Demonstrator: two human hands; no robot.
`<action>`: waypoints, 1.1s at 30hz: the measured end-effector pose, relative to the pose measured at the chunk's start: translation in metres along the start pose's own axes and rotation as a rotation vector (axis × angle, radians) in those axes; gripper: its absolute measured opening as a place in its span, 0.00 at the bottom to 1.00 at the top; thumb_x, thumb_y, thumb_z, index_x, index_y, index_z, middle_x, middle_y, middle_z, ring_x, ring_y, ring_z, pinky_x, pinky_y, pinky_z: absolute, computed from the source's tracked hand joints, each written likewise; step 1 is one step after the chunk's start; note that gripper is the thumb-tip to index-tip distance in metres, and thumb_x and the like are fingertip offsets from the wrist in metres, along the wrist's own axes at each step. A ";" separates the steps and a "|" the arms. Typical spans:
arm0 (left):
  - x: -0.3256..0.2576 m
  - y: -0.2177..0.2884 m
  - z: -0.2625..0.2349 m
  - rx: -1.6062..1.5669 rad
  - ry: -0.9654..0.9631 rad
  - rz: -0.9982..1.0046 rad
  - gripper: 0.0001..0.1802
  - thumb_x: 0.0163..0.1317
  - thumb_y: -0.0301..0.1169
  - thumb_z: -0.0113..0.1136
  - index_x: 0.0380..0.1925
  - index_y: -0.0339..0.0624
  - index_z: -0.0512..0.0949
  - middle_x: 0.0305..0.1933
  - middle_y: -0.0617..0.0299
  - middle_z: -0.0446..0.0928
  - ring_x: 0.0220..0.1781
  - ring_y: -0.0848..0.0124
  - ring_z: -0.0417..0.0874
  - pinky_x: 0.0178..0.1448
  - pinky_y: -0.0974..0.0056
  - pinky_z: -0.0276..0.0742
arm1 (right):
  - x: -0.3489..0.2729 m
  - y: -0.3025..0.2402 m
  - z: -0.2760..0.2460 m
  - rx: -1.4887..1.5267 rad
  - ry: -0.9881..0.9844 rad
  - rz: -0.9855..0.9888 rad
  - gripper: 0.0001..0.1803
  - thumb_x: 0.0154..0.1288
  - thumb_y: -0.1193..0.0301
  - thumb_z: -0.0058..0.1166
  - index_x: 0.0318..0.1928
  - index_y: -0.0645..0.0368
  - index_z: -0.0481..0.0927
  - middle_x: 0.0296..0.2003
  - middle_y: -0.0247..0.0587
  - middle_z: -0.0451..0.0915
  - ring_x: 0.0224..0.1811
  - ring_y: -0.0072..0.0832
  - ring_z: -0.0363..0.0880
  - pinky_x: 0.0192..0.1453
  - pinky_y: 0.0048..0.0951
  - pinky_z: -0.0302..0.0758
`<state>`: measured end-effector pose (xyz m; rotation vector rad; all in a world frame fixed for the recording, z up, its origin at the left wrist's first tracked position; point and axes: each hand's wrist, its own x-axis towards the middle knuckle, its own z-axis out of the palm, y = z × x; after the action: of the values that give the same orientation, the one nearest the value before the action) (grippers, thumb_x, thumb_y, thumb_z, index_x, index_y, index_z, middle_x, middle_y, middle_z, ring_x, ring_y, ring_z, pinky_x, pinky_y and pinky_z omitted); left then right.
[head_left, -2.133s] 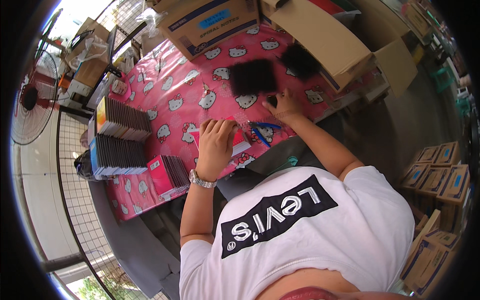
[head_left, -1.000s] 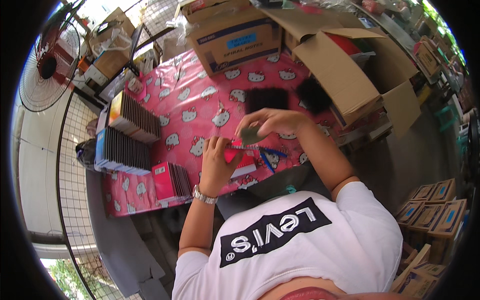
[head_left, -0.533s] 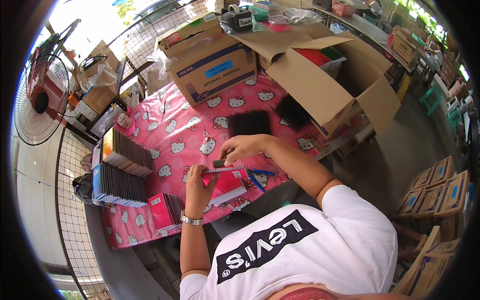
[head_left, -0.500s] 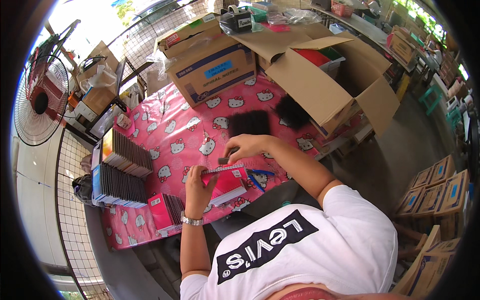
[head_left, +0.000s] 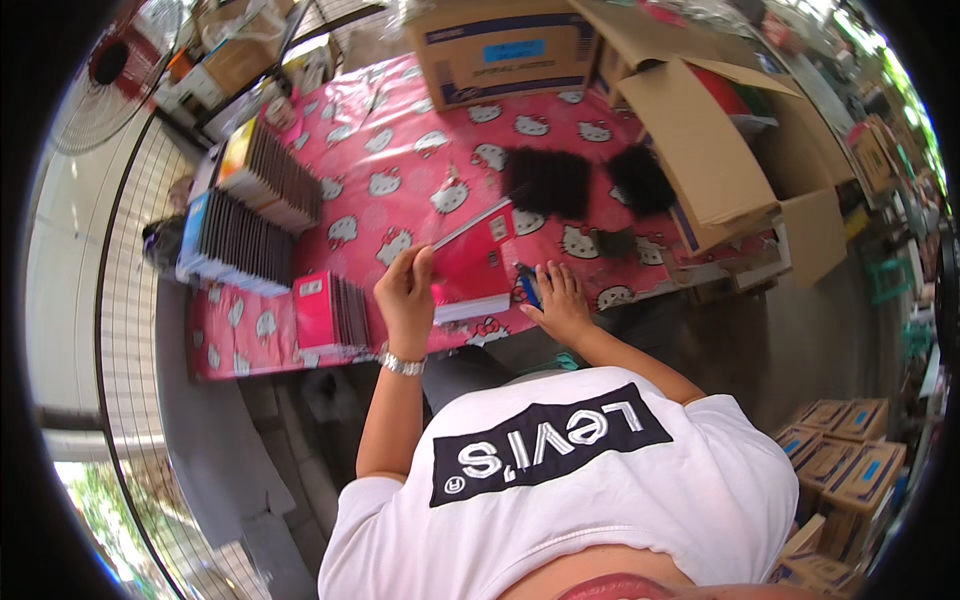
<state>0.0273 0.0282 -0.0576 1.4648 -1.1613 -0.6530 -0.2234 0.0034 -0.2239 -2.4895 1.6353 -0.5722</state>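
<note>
my left hand (head_left: 405,300) now grips the red notebook's (head_left: 470,262) lifted cover; my right hand (head_left: 560,300), earlier up by it, lies flat and empty beside the blue pen (head_left: 528,286).

Pink cat-print worktop with red notebooks

The worktop cloth (head_left: 400,170) is hot pink with white cat faces. At centre the notebook (head_left: 472,262) is red; a blue pen (head_left: 528,288) lies beside it. Two black bundles (head_left: 548,180) sit upper centre, brown cardboard boxes (head_left: 700,150) upper right.
</note>
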 end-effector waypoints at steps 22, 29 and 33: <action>0.001 -0.030 0.001 -0.173 -0.027 0.136 0.11 0.65 0.15 0.57 0.47 0.29 0.80 0.41 0.56 0.86 0.40 0.72 0.88 0.42 0.69 0.86 | 0.068 -0.105 -0.157 0.426 0.098 -0.469 0.33 0.56 0.66 0.67 0.62 0.62 0.76 0.51 0.48 0.76 0.52 0.42 0.77 0.58 0.39 0.74; 0.000 -0.032 -0.001 0.119 0.094 0.351 0.15 0.59 0.14 0.61 0.46 0.35 0.82 0.41 0.56 0.86 0.38 0.72 0.87 0.41 0.69 0.83 | 0.063 -0.104 -0.151 1.660 -0.704 0.186 0.30 0.64 0.67 0.61 0.65 0.59 0.73 0.51 0.43 0.76 0.52 0.30 0.77 0.57 0.31 0.74; 0.018 0.014 -0.043 0.254 0.212 0.474 0.18 0.57 0.10 0.57 0.45 0.36 0.83 0.40 0.61 0.85 0.44 0.74 0.84 0.47 0.70 0.79 | 0.064 -0.073 -0.132 0.897 0.026 -0.241 0.31 0.61 0.66 0.63 0.64 0.61 0.72 0.53 0.51 0.75 0.57 0.41 0.76 0.63 0.37 0.72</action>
<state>0.0671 0.0305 -0.0300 1.3545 -1.3924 -0.0243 -0.1872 -0.0089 -0.0647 -1.9705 0.7816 -1.0702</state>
